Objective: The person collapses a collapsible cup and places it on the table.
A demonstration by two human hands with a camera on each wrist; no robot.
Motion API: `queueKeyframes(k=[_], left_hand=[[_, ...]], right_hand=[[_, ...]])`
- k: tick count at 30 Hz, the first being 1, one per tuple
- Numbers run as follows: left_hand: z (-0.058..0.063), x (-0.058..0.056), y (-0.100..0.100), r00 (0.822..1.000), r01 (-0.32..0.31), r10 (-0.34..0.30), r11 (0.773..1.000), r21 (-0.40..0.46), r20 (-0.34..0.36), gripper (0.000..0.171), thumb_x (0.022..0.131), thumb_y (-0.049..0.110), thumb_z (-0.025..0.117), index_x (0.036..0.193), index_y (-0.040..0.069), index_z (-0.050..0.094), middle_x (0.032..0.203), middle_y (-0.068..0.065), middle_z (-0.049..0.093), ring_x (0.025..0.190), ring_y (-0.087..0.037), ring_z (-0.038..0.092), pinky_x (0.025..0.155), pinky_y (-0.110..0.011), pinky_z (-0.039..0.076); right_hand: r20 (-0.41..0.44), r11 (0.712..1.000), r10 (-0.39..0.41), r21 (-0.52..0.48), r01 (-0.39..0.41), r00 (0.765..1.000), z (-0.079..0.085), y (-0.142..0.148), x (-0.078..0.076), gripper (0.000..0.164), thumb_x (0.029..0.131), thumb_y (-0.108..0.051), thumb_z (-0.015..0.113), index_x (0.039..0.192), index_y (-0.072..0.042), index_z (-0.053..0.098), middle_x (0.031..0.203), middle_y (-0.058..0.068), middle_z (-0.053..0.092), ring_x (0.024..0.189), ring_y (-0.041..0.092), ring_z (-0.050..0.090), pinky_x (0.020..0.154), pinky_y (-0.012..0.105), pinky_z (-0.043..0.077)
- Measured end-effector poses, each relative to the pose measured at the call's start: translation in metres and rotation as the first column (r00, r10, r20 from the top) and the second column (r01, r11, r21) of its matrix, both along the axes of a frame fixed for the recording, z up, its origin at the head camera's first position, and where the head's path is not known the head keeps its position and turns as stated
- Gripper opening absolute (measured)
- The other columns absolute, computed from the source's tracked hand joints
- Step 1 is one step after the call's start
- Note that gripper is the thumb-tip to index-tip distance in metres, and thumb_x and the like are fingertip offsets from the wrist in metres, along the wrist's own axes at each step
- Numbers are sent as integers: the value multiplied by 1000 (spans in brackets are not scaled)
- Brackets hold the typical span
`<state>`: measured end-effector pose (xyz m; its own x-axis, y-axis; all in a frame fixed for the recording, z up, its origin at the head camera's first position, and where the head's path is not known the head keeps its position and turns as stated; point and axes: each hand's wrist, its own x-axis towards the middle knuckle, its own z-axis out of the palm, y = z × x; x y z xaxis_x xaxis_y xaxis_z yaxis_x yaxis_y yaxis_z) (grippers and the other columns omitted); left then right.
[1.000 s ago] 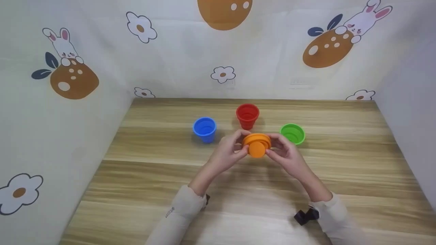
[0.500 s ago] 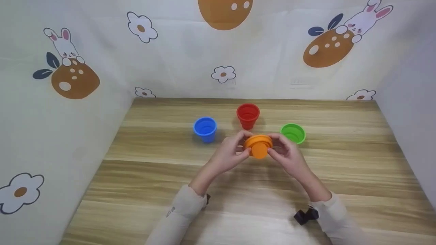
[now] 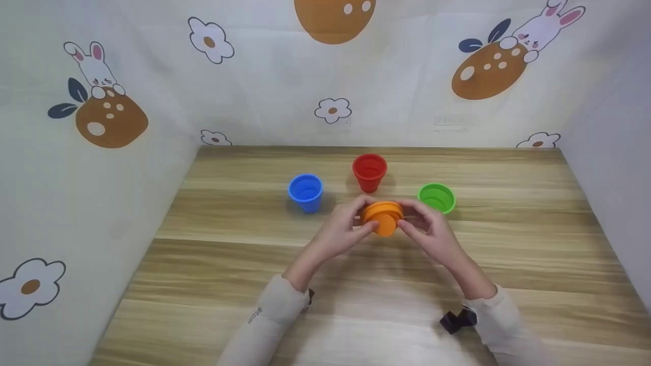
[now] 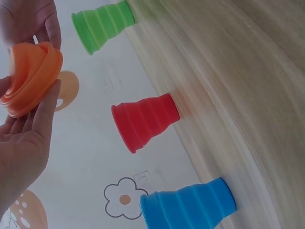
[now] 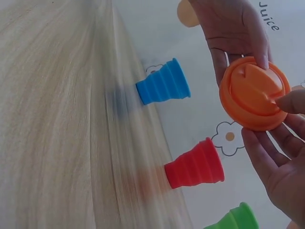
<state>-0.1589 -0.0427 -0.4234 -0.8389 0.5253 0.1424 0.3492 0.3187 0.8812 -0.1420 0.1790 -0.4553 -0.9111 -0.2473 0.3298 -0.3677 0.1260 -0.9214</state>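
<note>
An orange collapsible cup [image 3: 385, 223], partly folded into rings, is held above the table between both hands, its round base turned toward the head camera. My left hand [image 3: 339, 227] grips its left side, thumb on the base and fingers behind the rim. On the other side my right hand [image 3: 431, 231] pinches it the same way. In the right wrist view the orange cup [image 5: 255, 93] has its base pushed in and dented under both thumbs. The left wrist view shows the cup [image 4: 33, 76] edge-on, its folds slanted.
Beyond the hands stand a blue cup [image 3: 306, 192], a red cup [image 3: 370, 173] and a green cup [image 3: 437, 198], all upright and extended on the wooden table [image 3: 213, 284]. A patterned cloth wall [image 3: 274, 76] rises behind the table and along its sides.
The orange cup has shifted slightly and tilted a little between the hands, and the left thumb has moved further onto its base. The other cups have stayed in place.
</note>
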Motion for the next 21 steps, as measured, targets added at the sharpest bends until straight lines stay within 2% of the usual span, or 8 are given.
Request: queueKeyframes(k=[6, 10, 16, 21], left_hand=[[0, 0, -1, 1000, -18, 16, 995, 101, 20, 36, 96, 17, 66, 128, 4, 55, 121, -13, 65, 108, -23, 64, 92, -40, 59], [1, 0, -1, 999, -31, 28, 993, 114, 31, 37, 96, 17, 65, 130, 4, 54, 123, -13, 64, 111, -23, 63, 91, -36, 60], [0, 0, -1, 999, -38, 34, 991, 127, 34, 38, 97, 18, 64, 131, 4, 53, 124, -13, 64, 112, -23, 64, 91, -31, 59], [0, 1, 1, 998, -48, 44, 991, 128, 36, 38, 97, 16, 65, 131, 5, 53, 125, -12, 64, 112, -22, 64, 90, -31, 59]], right_hand=[[58, 989, 119, -89, -114, 991, -3, 2, 0, 51, 90, 10, 63, 137, 11, 45, 125, -9, 63, 116, 5, 62, 96, 21, 54], [71, 981, 167, -112, -159, 983, -3, 2, -1, 55, 90, 8, 64, 140, 11, 39, 127, -13, 61, 118, 3, 61, 98, 21, 53], [76, 981, 158, -124, -148, 985, -2, 0, -1, 54, 90, 7, 65, 138, 11, 41, 125, -13, 63, 116, 4, 62, 97, 21, 54], [96, 991, 92, -109, -82, 991, 0, -3, 0, 48, 89, 7, 66, 133, 11, 46, 120, -11, 65, 112, 6, 64, 95, 21, 55]])
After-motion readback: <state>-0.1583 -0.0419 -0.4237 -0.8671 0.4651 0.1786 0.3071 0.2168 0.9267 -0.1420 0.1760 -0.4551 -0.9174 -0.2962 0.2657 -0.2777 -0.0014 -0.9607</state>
